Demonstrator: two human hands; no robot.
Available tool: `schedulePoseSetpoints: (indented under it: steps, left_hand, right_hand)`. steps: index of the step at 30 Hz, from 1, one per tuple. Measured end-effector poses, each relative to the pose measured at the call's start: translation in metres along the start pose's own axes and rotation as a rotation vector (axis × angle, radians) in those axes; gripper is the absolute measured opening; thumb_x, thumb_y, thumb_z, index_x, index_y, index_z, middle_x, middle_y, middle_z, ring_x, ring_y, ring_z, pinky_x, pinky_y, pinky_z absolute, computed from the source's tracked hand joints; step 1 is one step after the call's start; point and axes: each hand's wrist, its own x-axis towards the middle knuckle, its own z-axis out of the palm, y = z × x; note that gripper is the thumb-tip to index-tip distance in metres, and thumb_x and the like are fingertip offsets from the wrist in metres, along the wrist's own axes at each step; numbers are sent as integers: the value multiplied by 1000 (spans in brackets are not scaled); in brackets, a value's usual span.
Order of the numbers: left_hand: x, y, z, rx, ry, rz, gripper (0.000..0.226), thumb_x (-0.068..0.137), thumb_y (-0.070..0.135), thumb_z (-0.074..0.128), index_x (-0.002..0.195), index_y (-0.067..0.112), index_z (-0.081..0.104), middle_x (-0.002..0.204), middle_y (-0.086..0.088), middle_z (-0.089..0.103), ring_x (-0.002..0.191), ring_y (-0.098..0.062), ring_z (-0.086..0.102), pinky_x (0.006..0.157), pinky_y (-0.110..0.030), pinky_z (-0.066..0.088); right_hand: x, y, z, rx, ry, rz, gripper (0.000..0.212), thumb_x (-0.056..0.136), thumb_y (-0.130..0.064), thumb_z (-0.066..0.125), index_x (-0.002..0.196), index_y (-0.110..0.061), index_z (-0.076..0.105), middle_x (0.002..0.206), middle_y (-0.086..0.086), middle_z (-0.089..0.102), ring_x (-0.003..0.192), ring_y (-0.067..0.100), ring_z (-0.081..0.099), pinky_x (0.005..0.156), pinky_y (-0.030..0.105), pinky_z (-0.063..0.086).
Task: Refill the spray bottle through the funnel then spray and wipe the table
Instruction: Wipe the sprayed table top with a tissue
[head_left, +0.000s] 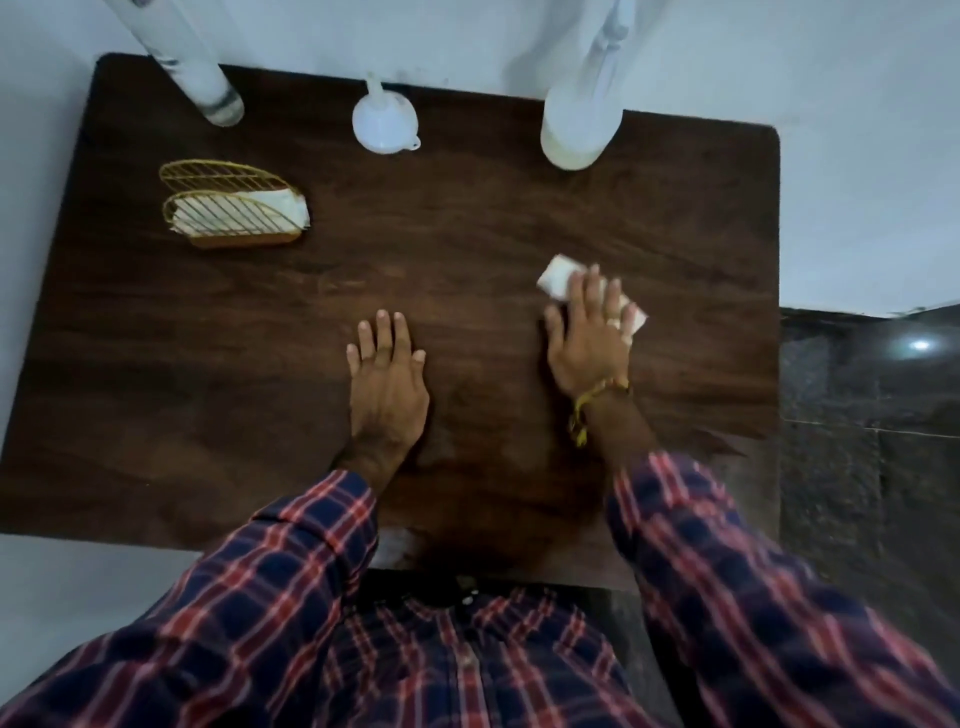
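Right hand presses a folded white paper napkin flat-fingered onto the dark wooden table to wipe; left hand, fingers spread, braces.

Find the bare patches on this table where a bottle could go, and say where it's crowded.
Bare: the left-front of the table, below the napkin holder and beside the left hand; also the middle strip between funnel and hands. Crowded: the back edge with clear bottle, funnel, spray bottle; and where the right hand presses the tissue.

Two bottles, one funnel, one tissue
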Motion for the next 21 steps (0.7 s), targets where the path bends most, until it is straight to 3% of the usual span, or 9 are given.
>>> schedulePoseSetpoints:
  steps: [2,4,7,10,12,14,19,21]
  left_hand:
    - [-5,5,4,-23,-1,11,55,106,31,22,155,8,13,162,-14,10,150,-34,5,121,-48,4]
    - [-6,6,2,-70,9,22,54,106,29,22,155,8,14,163,-12,10,150,-31,5,122,-46,5]
    - [-9,-13,-5,-103,-3,50,53,106,27,23,155,9,15,163,-9,11,151,-26,5,123,-43,5]
    - [-13,-25,-12,-64,-83,81,54,106,29,22,156,13,11,164,-7,7,151,-27,1,122,-45,4]
    - [-10,-18,-14,17,-125,69,57,106,34,22,156,11,9,164,-9,6,150,-31,2,121,-50,7]
    - [-10,-6,-14,63,-138,51,59,105,37,23,155,10,7,163,-11,4,150,-35,2,119,-55,9]
    - [-17,-17,-15,64,-160,124,58,105,37,22,156,17,3,164,-7,-1,150,-32,-2,120,-54,7]
    - [-25,-28,-12,82,-157,165,57,105,37,21,156,18,4,164,-7,0,150,-32,-1,120,-53,8]
  right_hand:
    - [22,-19,-5,33,8,52,68,97,-50,22,154,-12,18,161,9,15,147,38,14,117,55,13]
    - [8,-58,5,-8,-35,-139,68,96,-49,16,154,-12,17,161,13,16,145,40,18,116,55,15]
    - [-67,-78,25,-58,-128,-430,64,97,-49,21,153,-18,23,161,5,19,147,34,17,117,55,16]
    - [-94,-29,24,-20,-34,-205,62,97,-48,24,152,-18,26,160,6,24,146,34,22,113,56,21]
    - [-72,-7,16,1,-1,12,63,98,-47,24,152,-15,24,160,8,21,146,36,19,114,57,18]
    - [-45,-11,10,32,13,94,63,100,-46,26,153,-12,19,162,8,15,147,37,13,116,57,13]
    - [-109,-78,37,-13,-98,-263,67,95,-49,18,152,-15,24,160,8,21,146,38,20,115,58,20]
    - [-142,-60,44,-17,-78,-262,64,96,-50,23,152,-18,28,160,5,24,146,34,24,114,57,24]
